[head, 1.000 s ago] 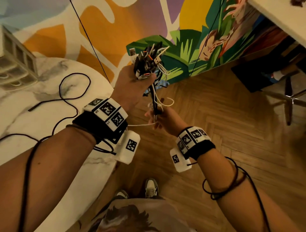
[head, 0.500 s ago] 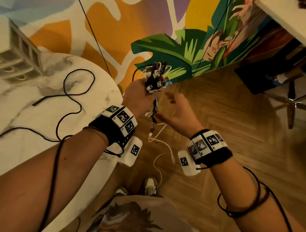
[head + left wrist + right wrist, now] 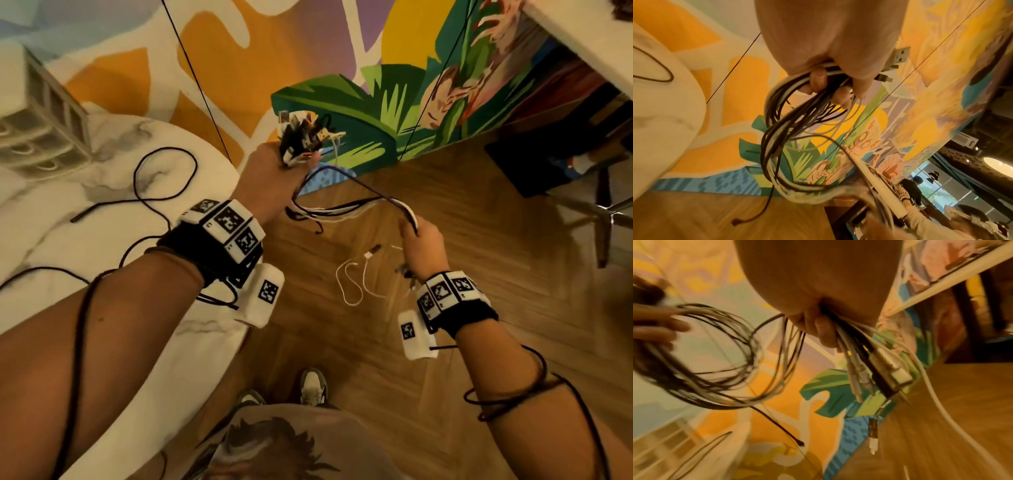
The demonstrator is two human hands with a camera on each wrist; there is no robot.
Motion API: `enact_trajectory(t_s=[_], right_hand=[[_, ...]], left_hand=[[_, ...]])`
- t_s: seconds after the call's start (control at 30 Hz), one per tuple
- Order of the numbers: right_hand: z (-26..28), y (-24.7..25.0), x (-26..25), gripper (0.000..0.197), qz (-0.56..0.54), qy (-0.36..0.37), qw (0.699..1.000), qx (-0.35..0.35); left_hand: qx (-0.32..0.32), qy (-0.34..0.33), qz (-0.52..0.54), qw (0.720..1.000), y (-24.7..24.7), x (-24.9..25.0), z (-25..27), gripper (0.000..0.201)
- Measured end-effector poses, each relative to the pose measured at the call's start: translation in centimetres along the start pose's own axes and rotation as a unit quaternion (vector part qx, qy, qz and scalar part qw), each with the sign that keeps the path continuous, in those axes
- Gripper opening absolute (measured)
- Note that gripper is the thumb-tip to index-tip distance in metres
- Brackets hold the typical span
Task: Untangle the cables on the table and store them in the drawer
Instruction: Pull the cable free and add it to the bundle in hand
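Observation:
A bundle of black and white cables (image 3: 342, 209) stretches over the floor between my two hands. My left hand (image 3: 274, 171) grips one end, and the plugs (image 3: 303, 137) stick up out of its fist. In the left wrist view the left hand (image 3: 830, 78) is curled round the strands, with USB plugs (image 3: 899, 54) poking past it. My right hand (image 3: 423, 243) grips the bundle farther along, to the right and lower. In the right wrist view the right hand (image 3: 822, 331) clasps the strands, with connector ends (image 3: 890, 369) dangling below. One black cable (image 3: 164, 192) lies on the marble table (image 3: 68, 240).
A small white drawer unit (image 3: 37, 137) stands at the table's far left. Loose white cable ends (image 3: 352, 284) hang over the wooden floor. A chair base (image 3: 603, 212) stands at the right, and a painted wall runs behind. My shoes (image 3: 313, 387) are below.
My right hand let go close under the left hand, then took hold of the bundle farther along and drew it out to the right. The left hand stayed up with the plugs.

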State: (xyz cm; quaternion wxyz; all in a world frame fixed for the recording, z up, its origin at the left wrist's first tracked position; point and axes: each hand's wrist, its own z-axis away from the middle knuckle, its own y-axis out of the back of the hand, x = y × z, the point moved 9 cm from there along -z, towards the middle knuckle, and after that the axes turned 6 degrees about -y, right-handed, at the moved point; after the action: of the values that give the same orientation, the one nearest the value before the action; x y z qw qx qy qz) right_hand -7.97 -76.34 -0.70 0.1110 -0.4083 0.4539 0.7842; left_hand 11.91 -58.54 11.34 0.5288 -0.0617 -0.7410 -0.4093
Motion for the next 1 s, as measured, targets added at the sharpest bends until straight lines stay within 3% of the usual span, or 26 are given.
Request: enact_trajectory(t_s=[0.13,0.27,0.33,0.4,0.43,0.5,0.57,0.63,0.73,0.83,1.0], right_hand=[[-0.3,0.3,4.7,0.035,-0.009,-0.077,0.997,0.023],[0.4,-0.3,8.8,0.031,0.031,-0.136,0.99,0.007],[0.9,-0.7,11.2,0.033,0.066,-0.189,0.979,-0.026],[1.9,-2.1,12.0,0.033,0.156,-0.216,0.958,-0.111],[2.0,-2.7,11.4,0.035,0.193,-0.198,0.95,-0.141],[2.0,-3.1,7.3,0.053,0.183,-0.091,0.97,-0.133],[3.3,-3.4,0.0,0.063,0.048,0.046,0.991,-0.115],[5.5,-4.1,-6.9,0.061,-0.081,0.126,0.977,-0.153],[6.3,-5.6,-11.7,0.042,-0.196,0.141,0.948,-0.208],[5.4,-5.9,-12.0,0.019,-0.137,0.161,0.956,-0.204],[5.1,-5.4,-11.3,0.019,-0.116,0.183,0.96,-0.179]], left_hand=[[0.026,0.007,0.078,0.997,1.2,0.9,-1.0,0.038],[0.045,0.005,0.144,0.989,1.9,2.1,-1.5,0.03],[0.035,-0.002,0.153,0.988,1.6,2.8,-1.4,0.032],[0.022,-0.01,0.159,0.987,0.9,3.6,-1.1,0.033],[0.016,-0.013,0.162,0.987,0.3,3.9,-0.8,0.034],[0.006,-0.014,0.162,0.987,-1.3,4.4,-0.3,0.035],[-0.004,-0.009,0.152,0.988,-3.0,4.5,0.4,0.039],[-0.017,0.0,0.134,0.991,-4.7,4.2,1.1,0.044],[-0.013,0.032,0.1,0.994,-5.7,2.9,1.7,0.044],[-0.021,0.051,0.096,0.994,-5.2,1.8,1.8,0.041],[-0.022,0.038,0.087,0.995,-4.7,2.2,2.0,0.042]])
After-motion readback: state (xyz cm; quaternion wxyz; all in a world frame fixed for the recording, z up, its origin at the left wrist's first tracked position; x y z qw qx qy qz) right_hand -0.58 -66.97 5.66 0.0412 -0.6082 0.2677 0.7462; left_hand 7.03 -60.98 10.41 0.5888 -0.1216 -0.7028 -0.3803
